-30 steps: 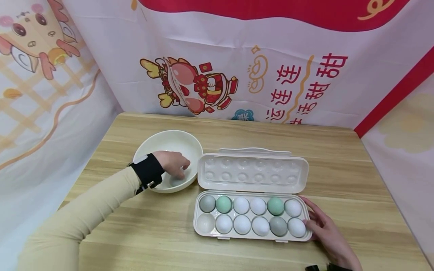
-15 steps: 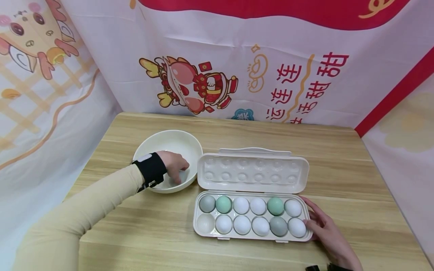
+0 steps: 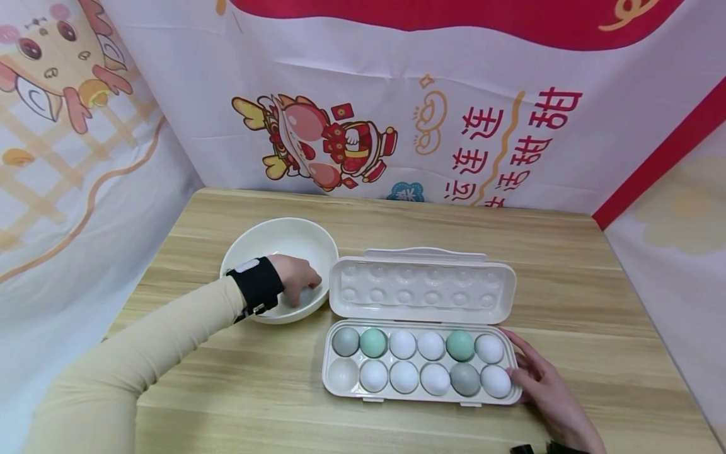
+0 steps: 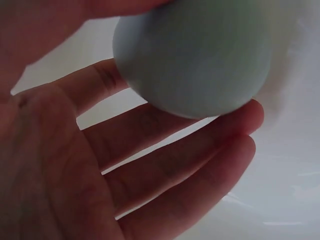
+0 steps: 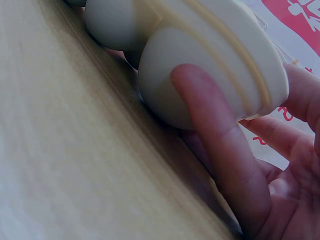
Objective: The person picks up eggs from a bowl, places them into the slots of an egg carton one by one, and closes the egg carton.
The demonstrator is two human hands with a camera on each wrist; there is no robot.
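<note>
Inside the white bowl [image 3: 283,234], my left hand [image 3: 296,276] holds a pale grey-green egg [image 4: 192,60] between thumb and fingers. The left wrist view shows it close up; from above, the hand mostly hides it. My right hand [image 3: 547,386] grips the right end of the open egg box [image 3: 363,396], its thumb [image 5: 212,115] along the rounded outside in the right wrist view. White eggs [image 3: 403,344], green eggs [image 3: 373,342] and grey eggs [image 3: 345,341] sit in two rows. The front left compartment [image 3: 343,376] shows bare plastic.
The box's dimpled lid [image 3: 425,309] lies folded back behind the egg rows, its left edge close to the bowl. Everything stands on a wooden table [image 3: 255,403]. A printed cloth [image 3: 488,82] hangs along the far edge, with others at the sides.
My left hand has shifted slightly to the right within the bowl, the egg under its fingers. The right hand and egg box hold their place.
</note>
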